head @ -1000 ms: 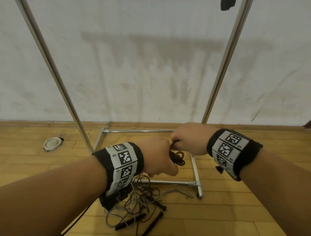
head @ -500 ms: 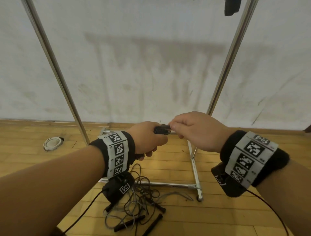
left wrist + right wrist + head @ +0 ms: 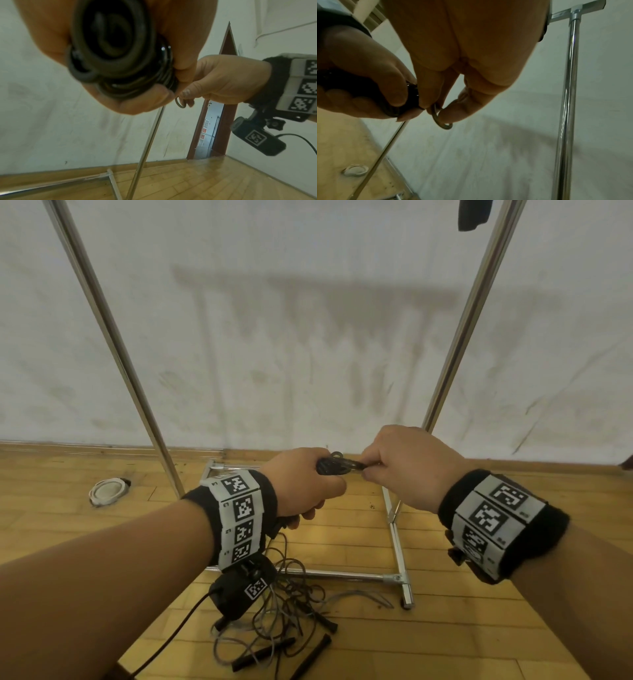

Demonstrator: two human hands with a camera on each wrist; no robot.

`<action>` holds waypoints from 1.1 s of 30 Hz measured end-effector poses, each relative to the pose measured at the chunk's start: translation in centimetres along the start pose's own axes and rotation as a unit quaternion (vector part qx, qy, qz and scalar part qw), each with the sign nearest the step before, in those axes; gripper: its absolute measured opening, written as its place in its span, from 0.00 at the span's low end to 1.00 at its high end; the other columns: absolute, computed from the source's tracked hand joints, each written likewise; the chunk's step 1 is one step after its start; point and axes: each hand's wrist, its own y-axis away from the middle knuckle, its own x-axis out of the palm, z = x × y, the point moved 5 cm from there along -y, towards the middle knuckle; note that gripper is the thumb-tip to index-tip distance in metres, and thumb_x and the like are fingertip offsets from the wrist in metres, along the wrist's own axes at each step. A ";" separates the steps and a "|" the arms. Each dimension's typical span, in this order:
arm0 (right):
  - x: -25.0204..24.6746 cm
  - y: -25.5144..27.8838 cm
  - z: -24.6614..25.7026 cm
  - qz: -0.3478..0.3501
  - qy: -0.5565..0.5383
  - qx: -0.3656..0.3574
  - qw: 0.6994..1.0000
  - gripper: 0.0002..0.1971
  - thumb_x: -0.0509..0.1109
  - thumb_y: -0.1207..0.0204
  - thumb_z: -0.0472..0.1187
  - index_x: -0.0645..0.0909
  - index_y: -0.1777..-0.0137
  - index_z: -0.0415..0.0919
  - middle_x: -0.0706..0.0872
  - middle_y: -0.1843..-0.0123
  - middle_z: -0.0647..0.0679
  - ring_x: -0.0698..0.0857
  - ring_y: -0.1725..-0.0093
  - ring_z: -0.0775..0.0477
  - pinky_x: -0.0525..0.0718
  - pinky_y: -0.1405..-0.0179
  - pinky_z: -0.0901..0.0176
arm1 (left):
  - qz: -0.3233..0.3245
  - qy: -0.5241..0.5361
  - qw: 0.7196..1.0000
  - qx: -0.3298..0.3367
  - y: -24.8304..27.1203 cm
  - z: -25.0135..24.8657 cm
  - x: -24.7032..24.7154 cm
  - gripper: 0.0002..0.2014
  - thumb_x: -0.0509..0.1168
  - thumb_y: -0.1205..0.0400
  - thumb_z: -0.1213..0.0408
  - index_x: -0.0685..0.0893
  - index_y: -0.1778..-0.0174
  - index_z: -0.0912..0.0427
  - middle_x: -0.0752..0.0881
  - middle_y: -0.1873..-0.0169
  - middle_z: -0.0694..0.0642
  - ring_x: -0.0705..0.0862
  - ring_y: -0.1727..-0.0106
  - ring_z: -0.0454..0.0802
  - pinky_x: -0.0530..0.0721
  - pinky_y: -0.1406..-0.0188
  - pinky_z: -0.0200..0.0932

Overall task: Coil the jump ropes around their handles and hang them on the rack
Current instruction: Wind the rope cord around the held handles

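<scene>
My left hand (image 3: 305, 484) grips a black jump rope wound tight around its handles (image 3: 334, 467); the left wrist view shows the coiled rope (image 3: 120, 54) end-on inside the fist. My right hand (image 3: 400, 463) pinches a small loop of the rope's end (image 3: 442, 120) right beside the bundle, seen again as the rope loop (image 3: 180, 103) in the left wrist view. Both hands hover at waist height between the chrome rack's two uprights (image 3: 459, 337). A tangle of loose jump ropes (image 3: 287, 611) with black handles lies on the wooden floor below my left wrist.
The rack's base bars (image 3: 397, 542) cross the floor under my hands, and its top crossbar (image 3: 576, 12) shows in the right wrist view. Something dark hangs near the top right upright (image 3: 472, 213). A round white object (image 3: 108, 491) lies left on the floor. A doorway (image 3: 214, 121) opens far right.
Both hands have risen with the coiled rope from low over the rack's base. The right hand went from winding beside the bundle to pinching the rope's end loop.
</scene>
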 end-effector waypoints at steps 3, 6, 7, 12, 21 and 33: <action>-1.3 0.2 -0.1 -0.041 -0.004 -0.004 0.999 0.09 0.67 0.14 0.50 0.90 0.48 0.55 0.82 0.61 0.58 0.80 0.61 0.58 0.72 0.62 0.69 | -0.002 -0.056 0.998 -0.002 0.2 0.2 -0.2 0.08 0.70 0.16 0.53 0.82 0.42 0.40 0.87 0.69 0.52 0.84 0.76 0.46 0.84 0.79 0.41; -1.5 0.4 0.2 -0.059 -0.069 0.001 0.996 0.06 0.69 0.15 0.49 0.88 0.50 0.57 0.85 0.62 0.58 0.85 0.62 0.58 0.76 0.61 0.66 | 0.002 -0.110 0.994 0.001 0.3 0.3 0.0 0.08 0.71 0.18 0.51 0.82 0.46 0.39 0.88 0.65 0.53 0.85 0.75 0.47 0.85 0.79 0.41; -1.3 0.3 0.4 -0.058 -0.116 0.009 0.992 0.05 0.70 0.15 0.48 0.88 0.51 0.55 0.88 0.62 0.58 0.88 0.63 0.61 0.79 0.60 0.68 | 0.003 -0.133 0.991 0.004 0.3 0.2 0.1 0.07 0.72 0.19 0.50 0.81 0.49 0.39 0.89 0.65 0.53 0.85 0.76 0.47 0.85 0.79 0.40; -0.7 0.3 0.8 -0.064 -0.346 0.051 0.934 0.03 0.73 0.17 0.38 0.88 0.49 0.46 0.92 0.55 0.51 0.94 0.61 0.56 0.91 0.54 0.66 | 0.006 -0.209 0.978 0.005 -0.1 0.0 0.2 0.09 0.73 0.21 0.48 0.79 0.56 0.42 0.87 0.71 0.50 0.82 0.83 0.42 0.86 0.80 0.41; -1.0 0.4 1.7 0.009 -0.342 -0.017 0.939 0.07 0.77 0.21 0.36 0.92 0.47 0.47 0.94 0.58 0.54 0.93 0.58 0.57 0.87 0.56 0.71 | 0.143 -0.183 0.973 0.001 1.0 0.6 -0.1 0.13 0.75 0.19 0.47 0.86 0.60 0.53 0.85 0.78 0.48 0.81 0.82 0.43 0.81 0.79 0.38; -0.8 0.3 3.1 0.061 -0.320 -0.084 0.942 0.10 0.76 0.20 0.35 0.92 0.46 0.51 0.93 0.58 0.58 0.90 0.58 0.59 0.85 0.53 0.72 | 0.325 0.076 0.942 0.036 2.1 0.9 -0.3 0.11 0.76 0.20 0.56 0.86 0.55 0.60 0.82 0.70 0.58 0.78 0.78 0.52 0.79 0.82 0.40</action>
